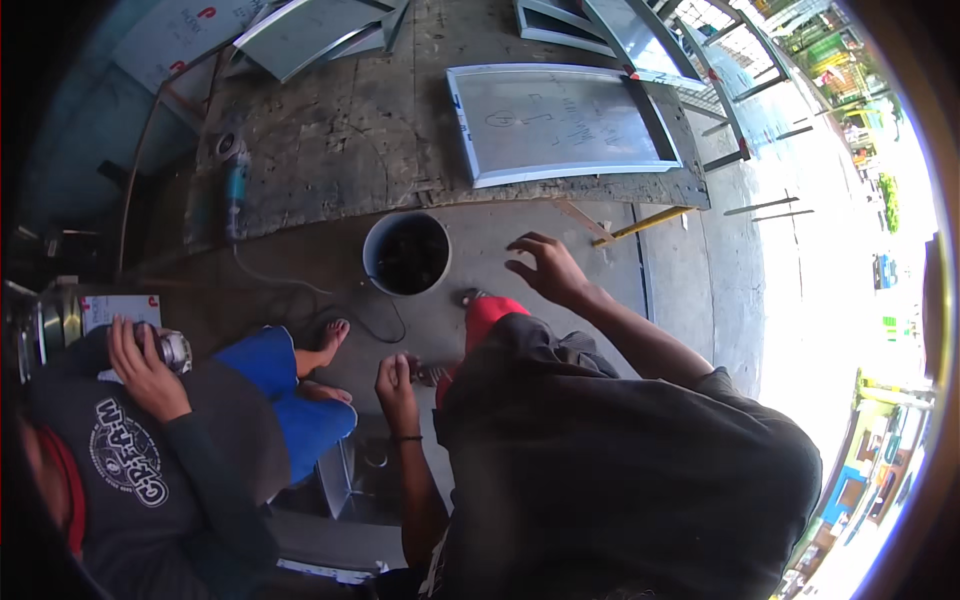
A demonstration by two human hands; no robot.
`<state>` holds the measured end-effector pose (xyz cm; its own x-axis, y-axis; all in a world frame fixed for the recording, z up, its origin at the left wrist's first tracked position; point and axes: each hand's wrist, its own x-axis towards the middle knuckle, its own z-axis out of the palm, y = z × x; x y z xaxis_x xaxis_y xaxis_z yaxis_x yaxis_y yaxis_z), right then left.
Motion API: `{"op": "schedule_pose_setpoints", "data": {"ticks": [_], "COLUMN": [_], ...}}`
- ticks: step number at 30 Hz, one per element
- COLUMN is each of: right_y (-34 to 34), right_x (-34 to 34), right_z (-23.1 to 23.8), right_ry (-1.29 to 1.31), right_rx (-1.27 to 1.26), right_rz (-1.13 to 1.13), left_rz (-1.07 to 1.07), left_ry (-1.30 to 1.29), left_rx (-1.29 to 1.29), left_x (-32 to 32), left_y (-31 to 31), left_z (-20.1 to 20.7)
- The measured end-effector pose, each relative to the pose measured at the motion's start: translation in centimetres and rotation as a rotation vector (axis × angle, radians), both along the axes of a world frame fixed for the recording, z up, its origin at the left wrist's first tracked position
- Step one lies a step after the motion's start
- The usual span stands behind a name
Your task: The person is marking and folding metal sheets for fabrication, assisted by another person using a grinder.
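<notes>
My right hand (pixel 545 268) is raised in front of me, thumb and fingers apart, holding nothing. It is nearest to a round grey bucket (pixel 371 262) with dark contents, which stands on the floor by the workbench. Low at my left side is my left hand (pixel 398 385), a dark band on its wrist and its fingers curled together; what they hold, if anything, is hidden. Above, on the worn wooden workbench (pixel 370 150), lies a shallow rectangular sheet-metal tray (pixel 570 125) with raised edges and marker writing. Neither hand touches it.
A co-worker in a dark shirt (pixel 190 480) sits at left, one hand (pixel 140 370) on a silvery round object (pixel 176 352). A teal corded power tool (pixel 236 185) lies at the bench's left edge, its cord (pixel 290 284) trailing to the floor. More bent metal pieces (pixel 310 38) lie farther back.
</notes>
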<state>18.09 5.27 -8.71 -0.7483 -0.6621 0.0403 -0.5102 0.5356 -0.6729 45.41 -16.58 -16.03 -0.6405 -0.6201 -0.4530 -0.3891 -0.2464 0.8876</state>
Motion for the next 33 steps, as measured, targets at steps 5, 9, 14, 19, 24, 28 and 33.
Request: {"op": "schedule_pose_setpoints", "data": {"ticks": [5,9,14,19,24,28,33], "right_y": [11.8,19.2,28.6,32.9,34.1,33.2,32.0], "right_x": [-7.4,-16.5,-27.1,-34.0,-36.8,-37.9,-36.8], "right_z": [-4.6,-5.7,-6.0,-7.6,-9.7,-7.5,-1.3], "right_ry": [0.114,0.256,0.437,0.427,0.397,0.338,0.236], "right_rx": [0.045,0.002,0.188,0.216,0.227,0.27,0.308], "right_rz": [-0.19,-0.378,-0.257,0.119,0.229,0.318,0.346], "left_rz": [-0.194,-0.299,-0.639,-0.793,-0.626,-0.56,-0.515], "left_ry": [0.219,0.129,0.16,-0.005,-0.05,-0.066,-0.014], "left_rx": [-0.197,-0.38,-0.782,-1.042,-1.159,-1.17,-1.336], "left_x": [-12.4,-23.8,-36.2,-43.0,-44.1,-43.4,-42.9], "left_y": [3.5,8.9,19.2,25.9,28.0,27.8,29.3], "left_z": [-0.2,1.0,1.9,-2.2,-3.8,-4.3,-4.6]}}
